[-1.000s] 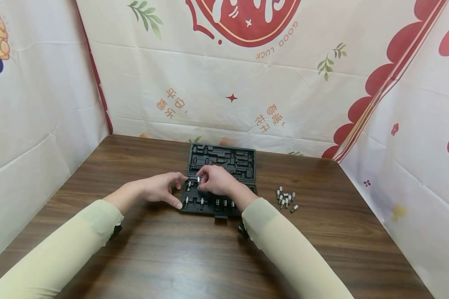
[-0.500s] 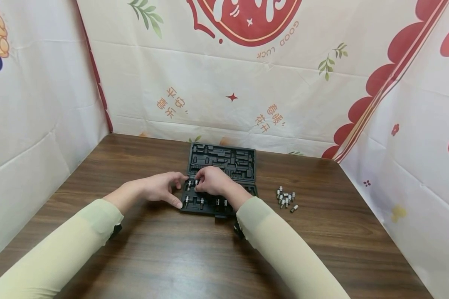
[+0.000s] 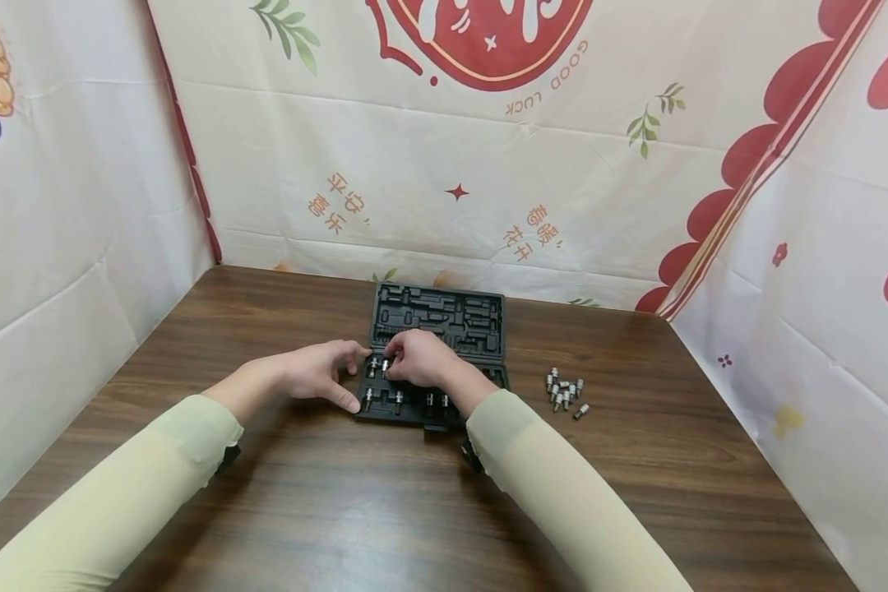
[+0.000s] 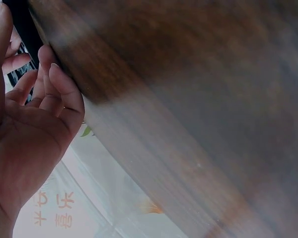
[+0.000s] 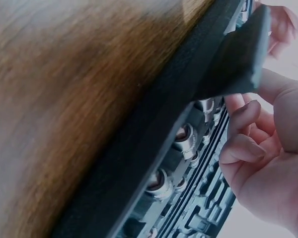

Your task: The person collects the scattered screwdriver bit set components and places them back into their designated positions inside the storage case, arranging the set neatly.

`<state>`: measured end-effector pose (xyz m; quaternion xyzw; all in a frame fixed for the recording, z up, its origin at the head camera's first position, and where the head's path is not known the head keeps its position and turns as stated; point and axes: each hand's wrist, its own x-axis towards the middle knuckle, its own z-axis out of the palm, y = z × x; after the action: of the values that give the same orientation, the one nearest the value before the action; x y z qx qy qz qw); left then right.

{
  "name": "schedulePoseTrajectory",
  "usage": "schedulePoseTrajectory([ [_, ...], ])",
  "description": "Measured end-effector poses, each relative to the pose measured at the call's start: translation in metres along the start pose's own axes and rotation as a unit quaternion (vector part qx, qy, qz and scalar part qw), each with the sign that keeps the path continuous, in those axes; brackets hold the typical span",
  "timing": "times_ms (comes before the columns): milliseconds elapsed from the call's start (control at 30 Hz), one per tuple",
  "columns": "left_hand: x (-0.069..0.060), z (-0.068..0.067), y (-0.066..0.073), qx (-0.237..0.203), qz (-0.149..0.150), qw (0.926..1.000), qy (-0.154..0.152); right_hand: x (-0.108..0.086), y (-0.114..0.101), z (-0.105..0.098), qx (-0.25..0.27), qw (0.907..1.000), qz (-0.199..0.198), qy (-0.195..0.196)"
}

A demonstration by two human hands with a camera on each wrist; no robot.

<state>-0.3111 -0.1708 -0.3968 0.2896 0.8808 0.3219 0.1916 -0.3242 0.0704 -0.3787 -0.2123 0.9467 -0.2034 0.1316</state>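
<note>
A black socket case lies unfolded on the table, its moulded lid towards the back. My right hand reaches over the tray half and pinches a silver bit socket between thumb and index finger, at a slot in the back row. My left hand rests at the case's left side, fingers spread, thumb touching the front left corner. Beside the held piece sits another bit socket, and several more lie along the front row. The right wrist view shows seated sockets past the case latch.
Several loose bit sockets lie in a cluster on the wooden table, right of the case. Printed cloth hangs behind and at both sides. My right forearm crosses the case's front right corner.
My right hand has moved slightly left with the bit socket and lowered it to the slot beside the leftmost back-row piece. My left hand stays in place.
</note>
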Motion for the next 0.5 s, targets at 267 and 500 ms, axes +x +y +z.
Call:
schedulePoseTrajectory([
  [267,0.0003,0.0013,-0.0009,0.006,-0.001,1.0,0.001,-0.0025,0.0051,-0.0038,0.0,0.9999,0.003,0.01],
  [500,-0.0028,0.0021,0.001,0.047,-0.002,0.9989,0.007,0.0,0.0033,-0.0036,-0.047,0.9983,-0.011,0.033],
])
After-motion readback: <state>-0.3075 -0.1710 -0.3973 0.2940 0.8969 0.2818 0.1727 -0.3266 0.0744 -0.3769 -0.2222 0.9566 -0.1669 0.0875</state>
